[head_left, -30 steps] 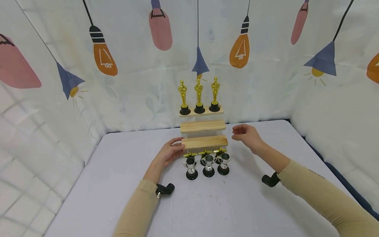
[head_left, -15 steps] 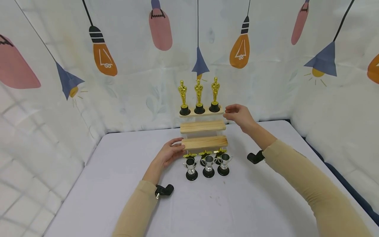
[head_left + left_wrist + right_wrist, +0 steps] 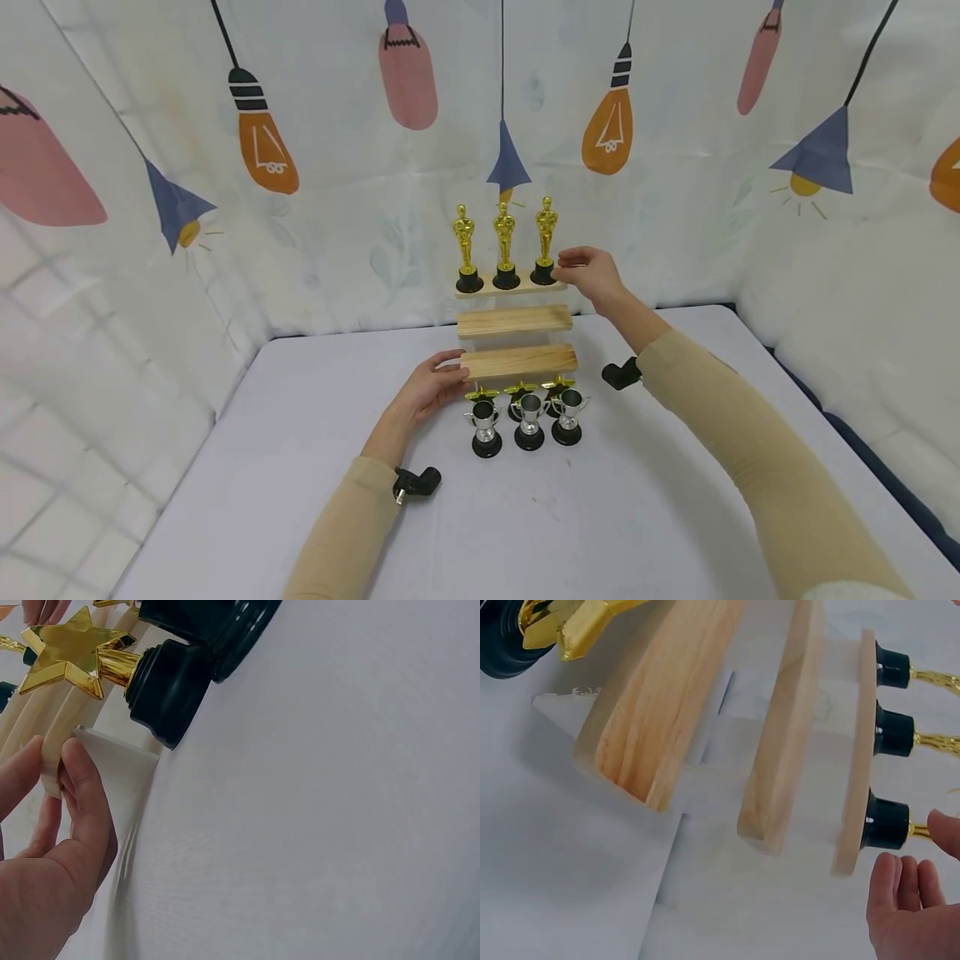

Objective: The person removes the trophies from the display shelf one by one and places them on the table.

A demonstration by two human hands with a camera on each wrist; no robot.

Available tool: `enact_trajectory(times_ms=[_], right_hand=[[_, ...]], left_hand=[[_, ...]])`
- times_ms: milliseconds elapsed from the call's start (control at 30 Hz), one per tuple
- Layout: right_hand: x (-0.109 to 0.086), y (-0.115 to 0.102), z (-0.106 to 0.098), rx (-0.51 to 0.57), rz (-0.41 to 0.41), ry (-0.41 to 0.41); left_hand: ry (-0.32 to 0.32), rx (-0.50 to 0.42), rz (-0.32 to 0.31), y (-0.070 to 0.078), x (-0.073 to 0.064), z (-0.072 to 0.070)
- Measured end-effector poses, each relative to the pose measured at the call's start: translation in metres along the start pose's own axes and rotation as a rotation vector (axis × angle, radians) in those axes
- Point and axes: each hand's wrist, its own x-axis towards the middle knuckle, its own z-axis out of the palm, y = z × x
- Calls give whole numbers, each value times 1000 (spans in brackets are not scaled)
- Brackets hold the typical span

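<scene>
Left hand (image 3: pixel 429 388): thumb and fingers pinch the nine-o'clock end of the lowest wooden board (image 3: pixel 519 362). Right hand (image 3: pixel 596 279): thumb and loosely curved fingers stand apart at four o'clock of the outermost golden statuette (image 3: pixel 546 229); contact cannot be told. This statuette stands upright near the top board's (image 3: pixel 526 288) three-o'clock end. Silver cups (image 3: pixel 528 421) stand at six o'clock of the lowest board.

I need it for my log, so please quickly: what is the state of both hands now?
Left hand: closed, pinching the lowest wooden shelf at its end.
Right hand: open, at the rightmost gold statuette; contact cannot be told.
</scene>
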Motion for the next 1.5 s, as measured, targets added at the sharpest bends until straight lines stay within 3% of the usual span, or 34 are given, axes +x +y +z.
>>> enact_trajectory(times_ms=[433,767,1500], right_hand=[[19,-1,5,19,40,25],[28,2,10,-51,53,13],[23,-1,19,-123,53,-23]], left_hand=[[0,-15,-4,2,-1,2],[-3,-30,8,1,-1,2],[14,-32,7,-1,-2,2]])
